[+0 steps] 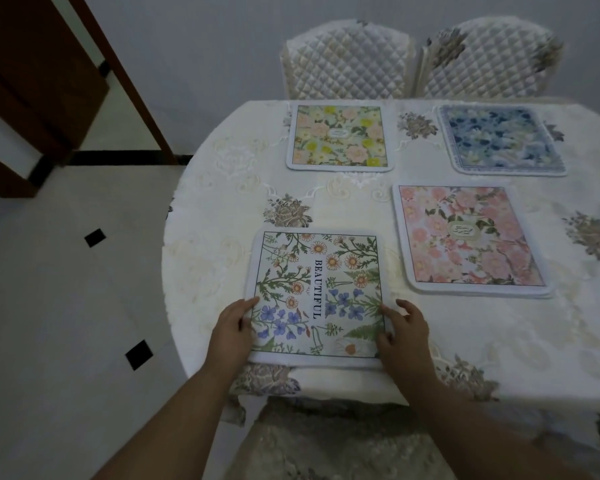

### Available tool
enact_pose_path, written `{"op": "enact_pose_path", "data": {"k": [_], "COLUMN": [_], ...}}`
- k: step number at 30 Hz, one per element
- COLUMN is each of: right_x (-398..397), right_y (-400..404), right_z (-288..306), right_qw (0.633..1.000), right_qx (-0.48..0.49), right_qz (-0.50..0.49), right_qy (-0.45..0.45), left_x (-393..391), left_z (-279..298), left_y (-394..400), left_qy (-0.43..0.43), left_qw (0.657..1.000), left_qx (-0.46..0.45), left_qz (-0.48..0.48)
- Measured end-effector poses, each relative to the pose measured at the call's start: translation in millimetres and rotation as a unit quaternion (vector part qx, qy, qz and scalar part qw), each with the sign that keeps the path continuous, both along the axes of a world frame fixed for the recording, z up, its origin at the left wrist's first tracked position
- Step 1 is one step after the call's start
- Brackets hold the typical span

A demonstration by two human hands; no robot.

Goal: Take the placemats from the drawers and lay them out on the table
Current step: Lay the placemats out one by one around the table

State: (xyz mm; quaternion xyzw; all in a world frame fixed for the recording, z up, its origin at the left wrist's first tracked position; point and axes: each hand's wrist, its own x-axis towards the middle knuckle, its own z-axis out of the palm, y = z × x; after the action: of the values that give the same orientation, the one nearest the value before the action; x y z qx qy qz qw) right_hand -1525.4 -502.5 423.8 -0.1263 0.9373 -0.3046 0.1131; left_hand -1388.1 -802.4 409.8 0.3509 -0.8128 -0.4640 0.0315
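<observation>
Room: pale tiled floor (66, 271) with small black diamond insets, a dark wooden door frame (132, 84) at far left, a plain grey wall behind.
Table: a round table (201, 209) under a cream embroidered cloth, its near edge draped over a chair seat.
Chairs: two quilted chair backs (347, 60) stand side by side at the far edge.
Left hand: the left hand (231, 332) rests on the near-left edge of the BEAUTIFUL placemat (317, 292), thumb on top and fingers curled at the border; whether the fingers reach under the edge cannot be told.
Nearest mat: it lies flat at the table's near edge, its front border level with the cloth's fold.
Right hand: the right hand (404, 332) sits at the mat's near-right edge, fingers loosely spread and bent, fingertips touching the border rather than gripping it.
Far mats: the yellow floral placemat (340, 136) lies before the left chair, the blue placemat (499, 140) before the right chair.
Right side: the pink placemat (471, 237) lies flat, near but apart from the others.
Progress: four mats are down; this one seems to be in final squaring. No drawers are in view, so whether more mats remain cannot be told.
</observation>
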Motion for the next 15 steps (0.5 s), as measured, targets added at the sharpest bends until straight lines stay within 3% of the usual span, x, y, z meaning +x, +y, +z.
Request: {"op": "enact_pose_path", "data": {"k": [3, 8, 15], "right_x": [6.9, 33.4, 34.6], "right_y": [-19.6, -62.8, -39.1], "right_z": [5.3, -11.7, -26.1], "right_qw": [0.990, 0.967, 0.959], "right_qx": [0.081, 0.098, 0.167], "right_qz": [0.061, 0.226, 0.215], "right_qy": [0.098, 0.072, 0.075], "left_x": [0.0, -1.5, 2.8], "left_z": [0.4, -0.9, -5.3], "left_y": [1.5, 5.1, 8.1], "left_qy": [0.006, 0.007, 0.035], "left_qw": [1.000, 1.000, 0.999], "left_qx": [-0.006, -0.016, 0.014], "left_qz": [0.005, -0.002, 0.014]}}
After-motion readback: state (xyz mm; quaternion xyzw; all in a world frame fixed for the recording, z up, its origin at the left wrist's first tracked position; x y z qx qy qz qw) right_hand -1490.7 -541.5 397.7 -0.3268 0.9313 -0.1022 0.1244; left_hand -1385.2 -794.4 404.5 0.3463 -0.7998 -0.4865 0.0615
